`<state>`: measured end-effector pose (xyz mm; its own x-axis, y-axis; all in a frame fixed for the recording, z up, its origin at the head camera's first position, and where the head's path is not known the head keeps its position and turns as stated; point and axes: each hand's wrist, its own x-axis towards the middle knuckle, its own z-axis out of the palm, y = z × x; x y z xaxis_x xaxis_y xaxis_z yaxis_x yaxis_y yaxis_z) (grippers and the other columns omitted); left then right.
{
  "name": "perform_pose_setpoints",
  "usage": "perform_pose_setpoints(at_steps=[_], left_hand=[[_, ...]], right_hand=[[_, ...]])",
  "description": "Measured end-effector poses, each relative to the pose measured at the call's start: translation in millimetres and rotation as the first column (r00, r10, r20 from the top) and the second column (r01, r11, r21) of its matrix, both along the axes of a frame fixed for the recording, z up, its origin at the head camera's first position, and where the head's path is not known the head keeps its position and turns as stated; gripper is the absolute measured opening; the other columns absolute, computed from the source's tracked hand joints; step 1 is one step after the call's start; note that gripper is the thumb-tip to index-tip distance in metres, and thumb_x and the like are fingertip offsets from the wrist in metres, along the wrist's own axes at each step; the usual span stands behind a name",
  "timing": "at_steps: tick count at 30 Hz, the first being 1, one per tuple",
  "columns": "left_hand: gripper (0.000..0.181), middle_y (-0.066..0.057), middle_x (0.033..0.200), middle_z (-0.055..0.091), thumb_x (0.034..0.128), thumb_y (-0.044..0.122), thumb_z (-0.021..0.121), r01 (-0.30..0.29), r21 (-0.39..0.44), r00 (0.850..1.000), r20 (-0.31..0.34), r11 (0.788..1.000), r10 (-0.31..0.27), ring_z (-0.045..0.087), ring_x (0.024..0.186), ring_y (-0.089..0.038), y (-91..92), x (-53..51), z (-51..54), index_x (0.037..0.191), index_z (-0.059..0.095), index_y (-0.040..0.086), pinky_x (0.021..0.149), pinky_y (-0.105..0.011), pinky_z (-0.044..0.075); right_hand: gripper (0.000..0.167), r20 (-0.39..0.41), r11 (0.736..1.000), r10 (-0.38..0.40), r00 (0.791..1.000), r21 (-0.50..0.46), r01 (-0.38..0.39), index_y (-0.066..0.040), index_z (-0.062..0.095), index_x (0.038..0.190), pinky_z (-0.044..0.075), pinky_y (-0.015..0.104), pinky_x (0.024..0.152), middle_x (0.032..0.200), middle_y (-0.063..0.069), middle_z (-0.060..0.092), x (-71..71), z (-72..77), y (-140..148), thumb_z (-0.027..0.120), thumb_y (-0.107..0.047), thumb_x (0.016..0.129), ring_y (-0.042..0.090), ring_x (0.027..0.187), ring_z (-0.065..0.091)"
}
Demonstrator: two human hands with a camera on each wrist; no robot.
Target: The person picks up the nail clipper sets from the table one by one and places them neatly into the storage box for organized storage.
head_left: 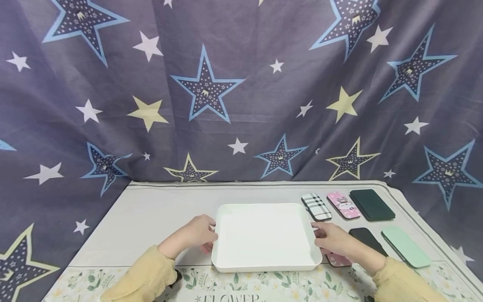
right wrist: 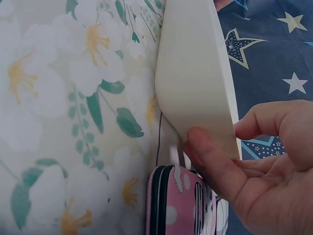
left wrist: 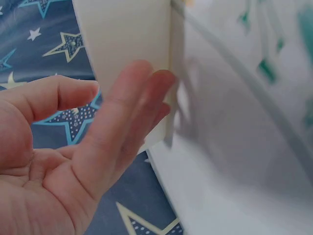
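Observation:
A white rectangular tray lies flat near the table's front, between the two hands. At its left side is my left hand; in the left wrist view its fairly straight fingers touch the outer wall of the tray, the thumb held apart from the rim. My right hand holds the right side. From the right wrist, that hand pinches the tray's wall, thumb at the rim and fingertips outside. A pink patterned case lies just below those fingers.
Right of the tray lie a plaid case, a pink case, a dark green case, a black case and a mint case. Another pink case is partly under the right hand. A star-patterned curtain hangs behind.

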<state>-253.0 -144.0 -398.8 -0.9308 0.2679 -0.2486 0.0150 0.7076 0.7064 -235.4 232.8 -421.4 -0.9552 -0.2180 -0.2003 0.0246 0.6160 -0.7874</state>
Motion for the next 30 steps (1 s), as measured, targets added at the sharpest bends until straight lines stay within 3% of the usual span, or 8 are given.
perform_pose_setpoints(at_steps=[5, 7, 9, 14, 18, 22, 30], left_hand=[[0.018, -0.009, 0.061, 0.066, 0.0822, 0.008, 0.057, -0.002, -0.102, 0.999, -0.038, 0.995, -0.002, 0.066, 0.050, -0.020, 2.5, -20.7, 6.2, 0.084, 0.067, -0.006, 0.055, -0.029, 0.060], [0.019, -0.009, 0.059, 0.066, 0.0827, 0.008, 0.056, -0.015, -0.105, 0.999, -0.032, 0.994, 0.011, 0.065, 0.049, -0.020, 3.5, -29.9, 5.7, 0.071, 0.065, -0.003, 0.049, -0.028, 0.059], [0.019, -0.010, 0.057, 0.065, 0.0821, 0.008, 0.056, -0.020, -0.117, 0.999, -0.038, 0.993, 0.016, 0.065, 0.047, -0.020, 4.6, -38.1, 5.4, 0.068, 0.064, -0.003, 0.046, -0.027, 0.058], [0.017, -0.011, 0.054, 0.064, 0.0801, 0.005, 0.057, -0.031, -0.147, 1.000, -0.004, 0.989, 0.031, 0.062, 0.042, -0.018, 7.5, -54.6, 7.7, 0.067, 0.062, -0.004, 0.045, -0.027, 0.057], [0.015, -0.013, 0.053, 0.064, 0.0779, 0.003, 0.058, -0.049, -0.163, 0.997, 0.048, 0.985, 0.057, 0.059, 0.038, -0.015, 9.7, -61.7, 10.2, 0.067, 0.062, -0.006, 0.045, -0.027, 0.057], [0.012, -0.013, 0.053, 0.064, 0.0770, -0.001, 0.058, -0.057, -0.167, 0.993, 0.096, 0.984, 0.074, 0.058, 0.038, -0.014, 10.8, -65.0, 10.6, 0.068, 0.061, -0.007, 0.046, -0.026, 0.057], [0.005, -0.015, 0.056, 0.065, 0.0746, -0.008, 0.055, -0.059, -0.196, 0.991, 0.109, 0.979, 0.082, 0.061, 0.041, -0.016, 12.2, -67.0, 15.0, 0.073, 0.060, -0.010, 0.048, -0.026, 0.058]], right_hand=[[0.062, -0.005, 1.000, -0.011, 1.000, 0.021, 0.011, 0.013, 0.038, 0.135, 0.061, 0.035, 0.067, 0.111, 0.021, 0.063, 0.1, -0.5, 2, 0.060, -0.002, 0.079, 0.027, 0.090, 0.067], [0.062, -0.005, 0.999, -0.012, 1.000, 0.034, 0.012, 0.012, 0.038, 0.135, 0.061, 0.035, 0.067, 0.111, 0.020, 0.063, 0.1, -0.8, 2, 0.060, -0.003, 0.079, 0.026, 0.090, 0.067], [0.062, -0.003, 0.999, -0.005, 1.000, 0.038, 0.005, 0.012, 0.038, 0.135, 0.061, 0.035, 0.068, 0.111, 0.020, 0.063, 0.1, -1.1, 2, 0.060, -0.003, 0.079, 0.027, 0.090, 0.066], [0.062, -0.003, 0.999, 0.029, 1.000, 0.022, -0.029, 0.015, 0.036, 0.134, 0.061, 0.035, 0.067, 0.109, 0.021, 0.063, 0.2, -0.1, 2, 0.059, -0.002, 0.079, 0.028, 0.088, 0.067], [0.062, -0.006, 0.998, 0.059, 0.998, 0.016, -0.058, 0.017, 0.035, 0.134, 0.061, 0.034, 0.066, 0.106, 0.021, 0.064, -0.1, 0.6, 3, 0.058, -0.001, 0.080, 0.027, 0.084, 0.067], [0.062, -0.005, 0.998, 0.064, 0.998, 0.019, -0.064, 0.017, 0.035, 0.134, 0.061, 0.034, 0.065, 0.105, 0.020, 0.064, -0.7, 0.6, 2, 0.058, -0.001, 0.080, 0.026, 0.084, 0.067], [0.061, -0.006, 0.998, 0.060, 0.998, 0.010, -0.060, 0.015, 0.036, 0.134, 0.061, 0.034, 0.065, 0.106, 0.021, 0.064, 0.1, 1.0, -2, 0.058, 0.000, 0.080, 0.027, 0.084, 0.068]])
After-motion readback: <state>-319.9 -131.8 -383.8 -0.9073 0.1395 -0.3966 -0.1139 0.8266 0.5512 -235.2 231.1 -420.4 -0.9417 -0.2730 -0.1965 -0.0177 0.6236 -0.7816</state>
